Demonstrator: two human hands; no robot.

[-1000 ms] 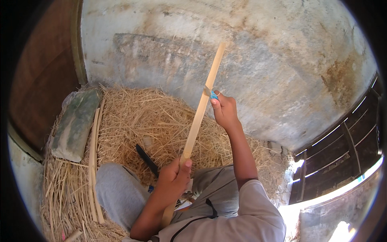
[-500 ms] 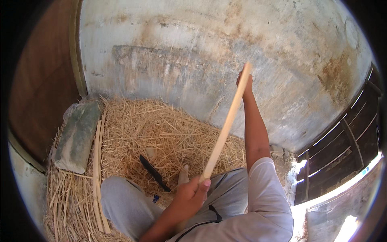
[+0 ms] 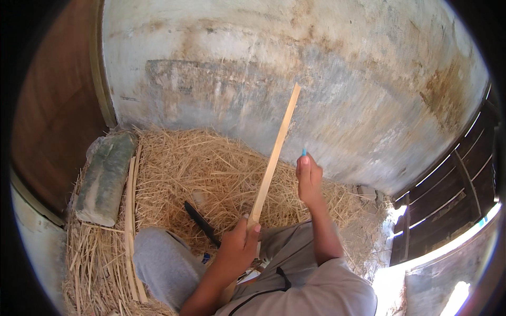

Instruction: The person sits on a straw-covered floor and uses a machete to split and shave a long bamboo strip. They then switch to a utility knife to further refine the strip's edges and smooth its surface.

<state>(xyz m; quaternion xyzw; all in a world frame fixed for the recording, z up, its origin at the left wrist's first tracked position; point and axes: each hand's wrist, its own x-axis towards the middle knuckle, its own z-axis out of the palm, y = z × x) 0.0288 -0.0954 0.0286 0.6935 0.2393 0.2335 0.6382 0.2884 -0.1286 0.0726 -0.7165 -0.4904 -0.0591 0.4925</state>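
Note:
A pale, long flat wooden strip (image 3: 275,154) slants up and away from my lap, its far end raised in front of the wall. My left hand (image 3: 236,250) is closed around its lower part, thumb along the face. To the right of the strip and apart from it, my right hand (image 3: 310,181) is closed like a fist. A small blue tip (image 3: 304,151) sticks out above its thumb; the rest of that thing is hidden in the fingers. On the straw beyond my left hand lies a long black machete-like piece (image 3: 199,221).
Loose straw (image 3: 184,168) covers the floor around my legs. At the left lie a greenish wrapped block (image 3: 107,179) and thin wooden strips (image 3: 129,221). A stained wall (image 3: 221,95) stands close in front, and dark slats (image 3: 443,189) are at the right.
My right hand has come back from the strip's far end, down toward me and away from the strip. The strip's far end has swung a little left in my left hand.

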